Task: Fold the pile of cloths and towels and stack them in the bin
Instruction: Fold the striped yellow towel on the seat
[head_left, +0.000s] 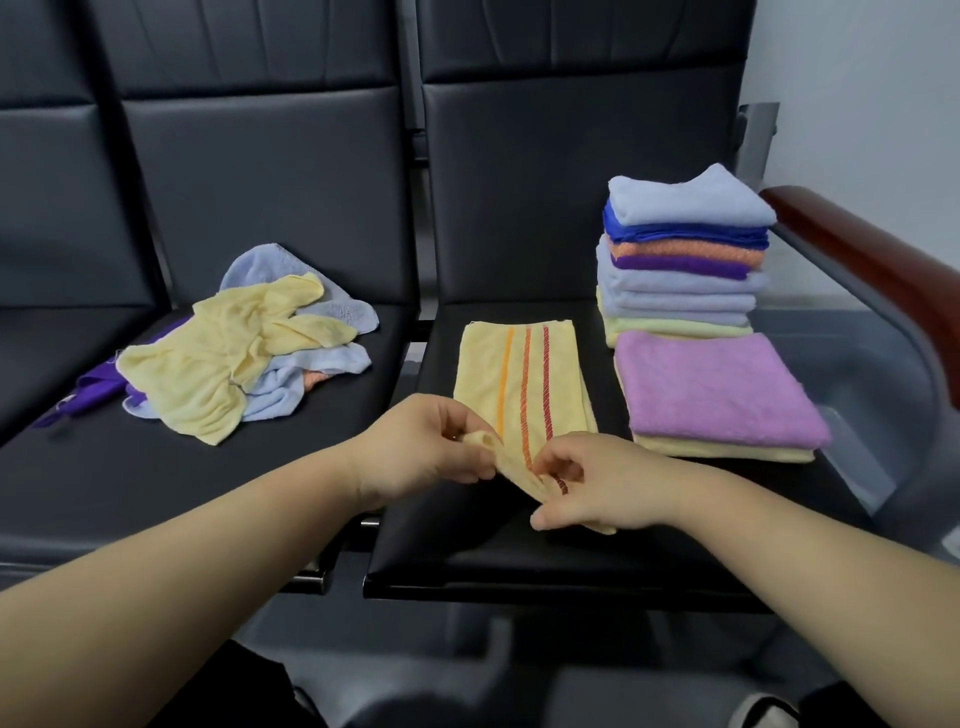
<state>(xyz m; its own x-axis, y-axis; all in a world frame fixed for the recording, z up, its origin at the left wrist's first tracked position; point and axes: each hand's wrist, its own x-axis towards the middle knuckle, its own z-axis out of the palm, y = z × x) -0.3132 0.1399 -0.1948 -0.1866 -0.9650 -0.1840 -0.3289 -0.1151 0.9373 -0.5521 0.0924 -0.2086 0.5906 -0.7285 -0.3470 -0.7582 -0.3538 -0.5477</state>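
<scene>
A yellow cloth with orange and red stripes (522, 379) lies lengthwise on the right black seat (519, 551). My left hand (426, 449) pinches its near edge at the left corner. My right hand (587, 483) pinches the same edge just to the right, and the edge is lifted and bunched between them. An unfolded pile of yellow, light blue, purple and orange cloths (239, 353) lies on the middle seat. A tall stack of folded towels (685, 260) stands at the back right. In front of it, a folded pink towel (711, 389) rests on a folded yellow one.
A brown armrest (872, 260) runs along the right side of the seat. A clear plastic bin (893, 395) sits beyond it at the right edge. Black seat backs (291, 171) rise behind everything.
</scene>
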